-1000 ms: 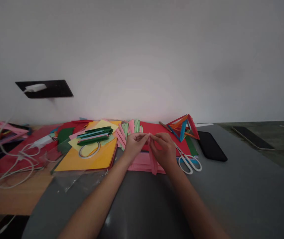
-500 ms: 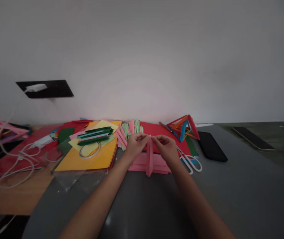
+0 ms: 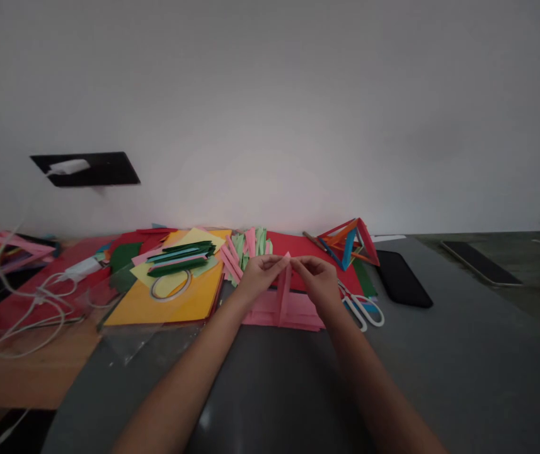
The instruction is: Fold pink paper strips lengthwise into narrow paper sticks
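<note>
A folded strip of pink paper [image 3: 283, 297] hangs upright between my two hands. My left hand [image 3: 261, 274] pinches its upper end between thumb and fingers. From the other side, my right hand [image 3: 317, 280] pinches the same end, its fingertips almost meeting those of the left. The strip's top pokes up a little above the fingers. Below and behind it, pink paper sheets [image 3: 305, 312] lie on the dark grey table [image 3: 270, 391], partly covered by the hands and the strip.
White-handled scissors [image 3: 359, 312] and a black phone [image 3: 404, 279] lie to the right. Behind stands a coloured paper-strip frame [image 3: 352, 243]. Leftward are a tape ring [image 3: 156, 291] on yellow paper [image 3: 187, 309], green folded strips [image 3: 179, 257], pink and green strips [image 3: 239, 255] and a white cable [image 3: 38, 296].
The pink strip has shifted slightly up in my fingers. Its tip now shows higher above them and its lower end sits a bit higher. Both hands stay nearly in place.
</note>
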The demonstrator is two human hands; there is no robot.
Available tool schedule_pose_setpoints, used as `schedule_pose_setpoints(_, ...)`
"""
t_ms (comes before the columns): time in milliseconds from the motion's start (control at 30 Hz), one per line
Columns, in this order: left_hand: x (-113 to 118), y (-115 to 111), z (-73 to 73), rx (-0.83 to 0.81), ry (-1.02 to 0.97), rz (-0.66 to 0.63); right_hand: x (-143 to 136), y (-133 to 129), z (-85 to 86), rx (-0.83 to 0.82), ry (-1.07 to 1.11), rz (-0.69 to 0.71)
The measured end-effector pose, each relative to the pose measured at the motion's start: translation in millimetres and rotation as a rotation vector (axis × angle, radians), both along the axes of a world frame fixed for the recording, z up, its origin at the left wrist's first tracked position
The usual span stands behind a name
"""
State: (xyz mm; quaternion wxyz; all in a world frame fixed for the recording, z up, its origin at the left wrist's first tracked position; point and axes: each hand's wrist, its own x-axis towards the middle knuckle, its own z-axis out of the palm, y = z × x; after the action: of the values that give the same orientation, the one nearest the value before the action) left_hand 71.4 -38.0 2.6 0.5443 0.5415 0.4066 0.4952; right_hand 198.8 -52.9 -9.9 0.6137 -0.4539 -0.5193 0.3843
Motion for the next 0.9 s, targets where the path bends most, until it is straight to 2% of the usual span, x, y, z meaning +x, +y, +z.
schedule_pose_setpoints(100,-0.3,-0.1,-2.3,0.016,0.008,-0.025,-0.4,0.8,-0.4,0.028,-0.032,-0.044)
schedule_pose_setpoints(300,0.3,-1.1,-2.9,0.003,0.02,-0.04,-2.5,-1.6,3.5,0.185,-0.218,-0.163)
schedule_pose_setpoints(567,0.8,-1.8,-0.8,0.048,0.075,-0.015,2.1,-2.7,7.6,0.21,-0.292,-0.04)
schedule_pose_setpoints(767,0.0,-3.4,1.0,0.12,0.103,0.016,0.3,-3.7,6.9,0.281,-0.357,-0.175)
schedule_pose_setpoints(900,1.2,-4.6,1.1,0.158,0.11,0.033,1.7,-6.2,8.7,0.395,-0.447,-0.188)
